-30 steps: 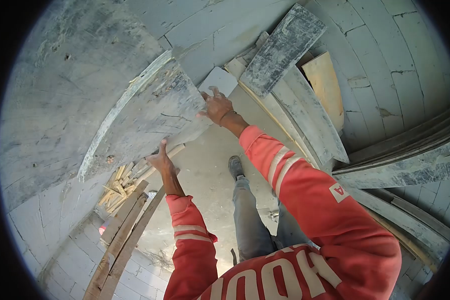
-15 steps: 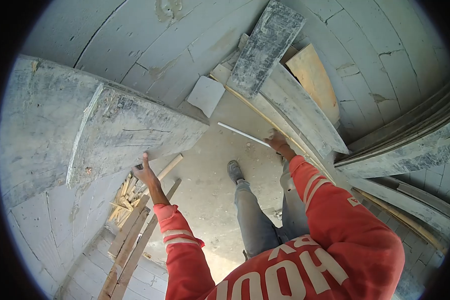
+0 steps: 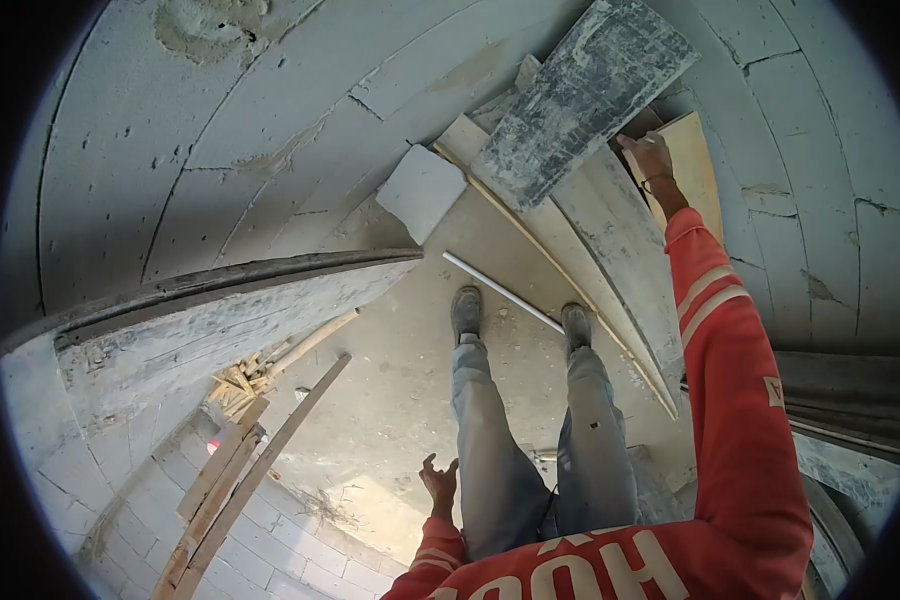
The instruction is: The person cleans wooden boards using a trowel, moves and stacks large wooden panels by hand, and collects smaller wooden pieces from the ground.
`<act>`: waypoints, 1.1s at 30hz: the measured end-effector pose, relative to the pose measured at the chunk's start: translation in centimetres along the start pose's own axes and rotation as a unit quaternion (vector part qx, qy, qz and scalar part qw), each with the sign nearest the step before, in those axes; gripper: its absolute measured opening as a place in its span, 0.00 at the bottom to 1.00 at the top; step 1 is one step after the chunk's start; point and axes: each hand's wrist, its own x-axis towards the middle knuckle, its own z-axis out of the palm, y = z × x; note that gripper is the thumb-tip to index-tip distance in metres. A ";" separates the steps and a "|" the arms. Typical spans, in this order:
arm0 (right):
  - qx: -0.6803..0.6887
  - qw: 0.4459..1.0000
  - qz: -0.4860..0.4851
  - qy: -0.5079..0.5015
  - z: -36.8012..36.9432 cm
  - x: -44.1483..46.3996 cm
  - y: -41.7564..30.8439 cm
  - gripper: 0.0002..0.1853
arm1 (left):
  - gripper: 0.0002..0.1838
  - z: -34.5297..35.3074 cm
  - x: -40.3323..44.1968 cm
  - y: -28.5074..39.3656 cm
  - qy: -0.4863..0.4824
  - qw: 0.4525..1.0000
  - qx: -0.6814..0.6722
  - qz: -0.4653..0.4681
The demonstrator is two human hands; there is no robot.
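Observation:
My right hand (image 3: 648,157) is raised at the right edge of a grey, plaster-stained board (image 3: 585,105) that leans on the wall. Its fingers are partly bent and look apart; whether they touch that edge, I cannot tell. Just below the hand stands a light wooden panel (image 3: 695,165), partly covered by the wrist. My left hand (image 3: 438,482) hangs low beside my left leg, fingers spread and holding nothing. Long grey planks (image 3: 610,240) lean beneath the stained board, with a thin wooden strip (image 3: 530,235) along their foot.
A white pipe (image 3: 500,290) lies on the floor ahead of my shoes. A pale square slab (image 3: 422,193) leans at the wall. Large boards (image 3: 220,325) stand at the left, near scrap wood (image 3: 238,388) and upright timbers (image 3: 270,450). More stacked boards (image 3: 840,400) are at the right.
My left hand has left the large board at the left and dropped beside my leg. My right hand has risen from low by the planks to the stained board. The left boards now appear more edge-on.

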 end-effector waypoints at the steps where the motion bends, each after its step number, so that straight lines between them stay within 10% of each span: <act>1: -0.003 0.999 -0.005 0.051 2.5 3.3 1.3 0.48 | 0.37 1.6 -0.7 -0.7 -0.032 0.998 0.053 -0.005; 6: -0.010 0.973 0.174 0.154 7.5 11.7 -0.6 0.50 | 0.34 3.4 5.2 -2.8 -0.079 0.995 -0.002 0.065; 10: 0.616 0.774 0.149 0.012 7.8 10.4 1.0 0.29 | 0.32 -2.8 10.5 7.6 -0.068 0.987 -0.139 0.051; 12: 0.618 0.777 0.105 -0.048 5.0 6.3 -1.1 0.16 | 0.30 -5.1 11.6 13.9 -0.081 0.976 -0.170 0.109; 22: 0.333 0.928 -0.144 -0.085 -7.3 -22.4 -9.4 0.14 | 0.46 -13.8 2.0 36.0 -0.078 0.896 -0.325 0.294; 27: 0.321 0.837 -0.268 -0.353 -5.1 -32.2 -20.8 0.17 | 0.40 -15.4 4.1 30.4 -0.030 0.851 -0.362 0.379; 33: 0.348 0.762 -0.316 -0.445 10.5 -39.2 -27.1 0.15 | 0.41 -18.9 12.5 18.4 0.043 0.795 -0.564 0.218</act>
